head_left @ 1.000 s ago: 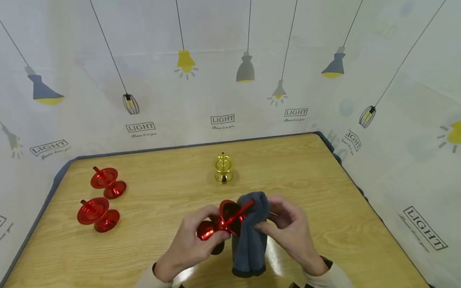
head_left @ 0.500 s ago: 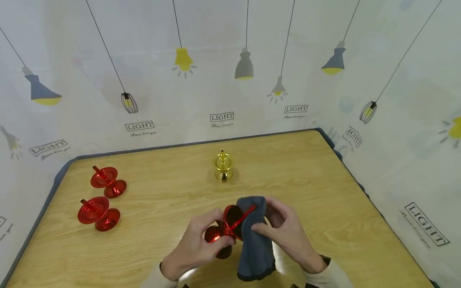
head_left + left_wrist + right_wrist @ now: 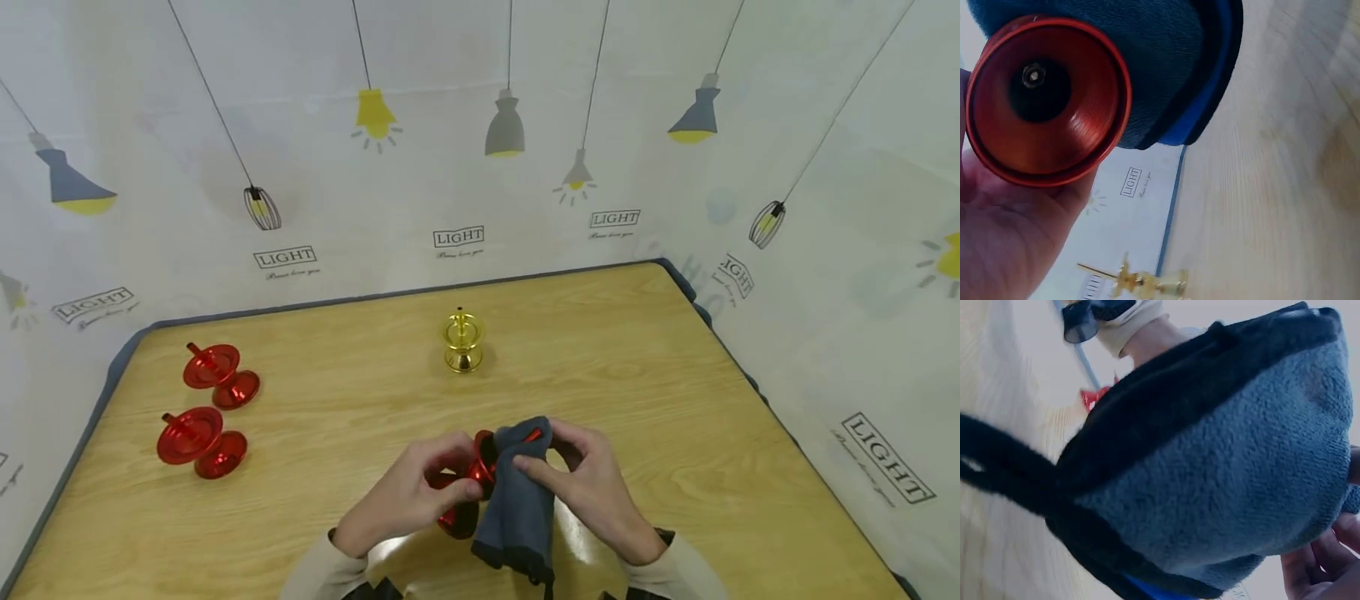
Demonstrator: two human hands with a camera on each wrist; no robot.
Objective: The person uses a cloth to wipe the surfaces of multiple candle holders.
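Observation:
My left hand (image 3: 416, 496) holds a shiny red candle holder (image 3: 458, 521) by its narrow middle, tilted above the table. In the left wrist view, the round hollow underside of its base (image 3: 1094, 134) faces the camera, a small nut at its centre. My right hand (image 3: 596, 487) pinches a grey-blue towel cloth (image 3: 510, 508) with thumb and fingers, wrapped against the holder's dish and stem. Only the red stem tip (image 3: 533, 435) shows above the folds; most of the dish is hidden. The cloth's dark edging and loop (image 3: 997, 462) hang down in the right wrist view.
Two similar red candle holders, a farther one (image 3: 236, 389) and a nearer one (image 3: 222, 455), stand at the table's left. A gold candle holder (image 3: 463, 359) stands near the back middle. A lamp-printed white curtain (image 3: 375, 192) borders the wooden table (image 3: 337, 367).
The cloth has been drawn farther round the red candle holder, so its stem, plainly seen before, is mostly covered. The held holder has turned and shifted slightly right. The standing holders stay put.

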